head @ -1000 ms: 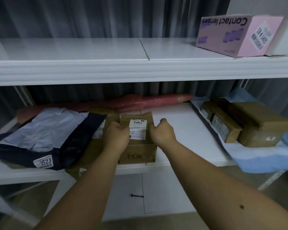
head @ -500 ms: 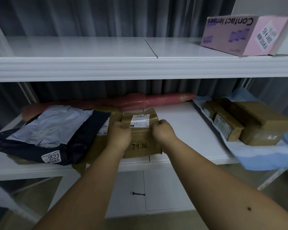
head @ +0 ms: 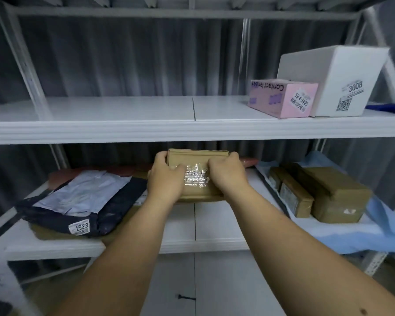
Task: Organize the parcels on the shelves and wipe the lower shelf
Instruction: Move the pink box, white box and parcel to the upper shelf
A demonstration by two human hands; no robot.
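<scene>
While both hands are gripping it from either side, the brown cardboard parcel (head: 197,176) is hanging clear of the lower shelf (head: 217,224), just under the front lip of the upper shelf (head: 123,131). The left hand (head: 167,179) is curling its fingers round the parcel's left edge; the right hand (head: 226,176) is clasping the right edge, thumb lying over a crinkled, shiny taped label.

Judging by this, the sorting is only partly under way. On the left of the lower shelf a soft dark mailer bag (head: 78,206) with a pale plastic panel is lying slumped over flat brown packages. Far behind, a long reddish wrapped roll (head: 249,161) is resting along the back. On the right, two taped brown boxes (head: 319,195) are sitting on a limp blue cloth (head: 351,236), which is draping over the near edge; wiping is seemingly not begun.

On the upper shelf's right end, a smooth pink carton (head: 283,98) is touching a white box (head: 342,83).
</scene>
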